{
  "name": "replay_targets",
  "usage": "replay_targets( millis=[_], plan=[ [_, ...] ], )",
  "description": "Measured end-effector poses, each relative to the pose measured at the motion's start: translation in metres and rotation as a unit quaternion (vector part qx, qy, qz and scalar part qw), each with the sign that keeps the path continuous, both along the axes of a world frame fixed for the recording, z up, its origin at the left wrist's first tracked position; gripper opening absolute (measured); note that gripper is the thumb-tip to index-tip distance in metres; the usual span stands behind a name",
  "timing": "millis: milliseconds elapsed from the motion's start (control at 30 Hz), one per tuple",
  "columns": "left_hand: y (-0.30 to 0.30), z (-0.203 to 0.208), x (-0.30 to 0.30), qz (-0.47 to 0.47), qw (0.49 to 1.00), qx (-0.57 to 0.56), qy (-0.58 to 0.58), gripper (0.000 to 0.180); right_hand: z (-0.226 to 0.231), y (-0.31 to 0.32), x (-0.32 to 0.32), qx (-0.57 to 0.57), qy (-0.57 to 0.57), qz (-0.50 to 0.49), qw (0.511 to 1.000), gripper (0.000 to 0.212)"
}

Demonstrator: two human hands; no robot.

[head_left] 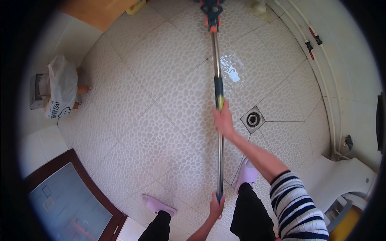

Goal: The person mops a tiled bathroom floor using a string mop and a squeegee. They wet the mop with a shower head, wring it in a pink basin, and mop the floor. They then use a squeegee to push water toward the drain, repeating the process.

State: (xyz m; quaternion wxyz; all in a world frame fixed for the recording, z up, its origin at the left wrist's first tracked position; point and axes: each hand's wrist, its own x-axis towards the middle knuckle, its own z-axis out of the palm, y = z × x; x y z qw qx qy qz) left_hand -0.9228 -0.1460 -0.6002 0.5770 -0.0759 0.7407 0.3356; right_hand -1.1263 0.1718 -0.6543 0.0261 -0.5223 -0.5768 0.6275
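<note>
A long-handled mop (220, 160) with a silver pole runs up the middle of the view. My right hand (223, 119) is wrapped around the pole just below its dark grip section, beside a yellow-green band. Lower down, my left hand (216, 206) closes around the pole's near end. The dark mop head with orange parts (212, 14) is at the far edge, partly cut off and slightly blurred. A shiny wet patch (232, 69) lies just right of the pole on the pebble-patterned tile floor (132, 124).
A square floor drain (253, 119) sits right of my right hand. White pipes with red-handled valves (309, 46) follow the right wall, above a white toilet (337, 176). At left hangs a white plastic bag (63, 86); a brown-framed glass door (74, 197) stands below it.
</note>
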Motion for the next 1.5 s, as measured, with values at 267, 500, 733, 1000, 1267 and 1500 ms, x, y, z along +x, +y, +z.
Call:
replay_targets(
  millis=[267, 500, 733, 1000, 1267, 1500],
  plan=[
    [0.007, 0.024, 0.018, 0.029, 0.999, -0.007, -0.031, 0.039, 0.022, -0.001, 0.013, -0.064, 0.067, 0.023, 0.995, 0.048],
    [0.173, 0.017, -0.034, 0.053, 0.985, 0.163, -0.003, 0.051, 0.008, 0.146, -0.042, -0.011, 0.148, 0.0, 0.989, 0.025],
    [0.155, 0.033, -0.032, 0.047, 0.997, 0.064, 0.019, 0.034, 0.001, 0.115, -0.033, -0.065, 0.177, -0.05, 0.981, 0.026],
    [0.024, 0.098, 0.0, 0.006, 1.0, -0.018, 0.01, 0.033, 0.058, 0.004, 0.008, -0.071, 0.116, -0.067, 0.988, 0.03],
    [0.0, 0.175, 0.001, 0.005, 1.0, -0.019, -0.022, 0.034, 0.114, -0.026, 0.03, -0.138, 0.163, -0.105, 0.971, 0.026],
    [0.016, 0.203, -0.107, -0.065, 0.987, -0.083, 0.125, 0.046, 0.115, 0.014, -0.044, -0.192, 0.198, -0.2, 0.94, 0.026]
  ],
)
